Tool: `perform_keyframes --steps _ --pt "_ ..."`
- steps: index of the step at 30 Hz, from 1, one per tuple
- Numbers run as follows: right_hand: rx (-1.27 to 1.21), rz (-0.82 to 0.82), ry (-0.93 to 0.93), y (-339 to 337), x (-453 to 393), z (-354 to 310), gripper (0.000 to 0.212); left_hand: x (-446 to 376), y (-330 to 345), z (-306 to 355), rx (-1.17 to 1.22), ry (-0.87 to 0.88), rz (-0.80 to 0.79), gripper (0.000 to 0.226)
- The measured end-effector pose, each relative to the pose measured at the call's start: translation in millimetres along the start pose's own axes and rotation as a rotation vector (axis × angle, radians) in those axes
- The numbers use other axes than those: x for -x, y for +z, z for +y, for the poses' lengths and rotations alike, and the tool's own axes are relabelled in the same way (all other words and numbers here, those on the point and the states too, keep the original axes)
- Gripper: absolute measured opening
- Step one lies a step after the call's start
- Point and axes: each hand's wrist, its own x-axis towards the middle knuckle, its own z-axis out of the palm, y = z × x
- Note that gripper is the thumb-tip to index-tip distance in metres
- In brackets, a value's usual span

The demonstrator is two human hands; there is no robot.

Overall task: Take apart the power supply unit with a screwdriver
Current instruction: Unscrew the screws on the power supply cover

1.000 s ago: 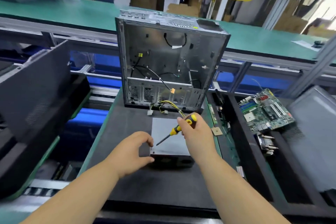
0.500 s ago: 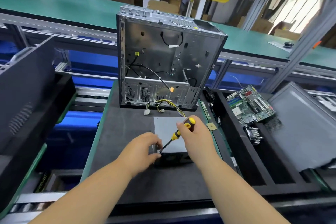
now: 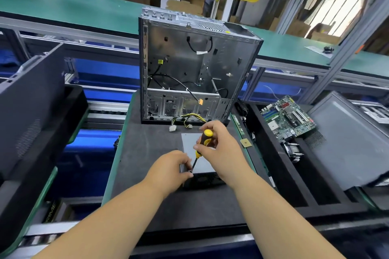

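The grey power supply unit (image 3: 189,143) lies flat on the dark mat (image 3: 147,149) in front of me, its yellow and black cables (image 3: 187,119) trailing toward the case behind it. My right hand (image 3: 223,151) grips a yellow and black screwdriver (image 3: 201,145), held steeply with its tip at the unit's near left corner. My left hand (image 3: 171,171) rests against that same corner, fingertips pinched around the screwdriver tip. The screw itself is hidden by my fingers.
An open, emptied computer case (image 3: 195,67) stands upright just behind the unit. A black tray (image 3: 273,174) on the right holds a green motherboard (image 3: 288,118), a leaning grey side panel (image 3: 349,141) and a small chip (image 3: 245,143). A dark panel (image 3: 29,111) leans at left.
The screwdriver has swung from a shallow slant to nearly upright, and its tip came down to the unit's near left corner. My left hand closed in around the tip.
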Motion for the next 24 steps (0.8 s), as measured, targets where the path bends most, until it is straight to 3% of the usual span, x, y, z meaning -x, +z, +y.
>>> perform_keyframes --steps 5,10,13,16,24 --pt "-0.008 -0.021 -0.109 7.0 2.6 0.0 0.041 1.1 1.7 -0.4 0.030 -0.012 0.013 0.026" --pt "-0.292 -0.097 -0.086 16.1 2.6 5.4 0.005 1.1 -0.4 2.5 -0.007 0.013 0.007 0.028" --pt "-0.487 -0.057 -0.064 22.3 -0.4 8.5 0.028 1.4 0.6 1.4 0.043 0.015 0.018 0.024" --pt "-0.616 -0.007 -0.045 24.7 -3.6 10.0 0.025 2.4 6.2 -0.6 0.139 -0.021 0.065 0.020" --pt "-0.705 -0.063 -0.096 25.9 -6.7 12.6 0.020 2.6 13.0 -6.5 0.244 -0.028 0.105 0.030"
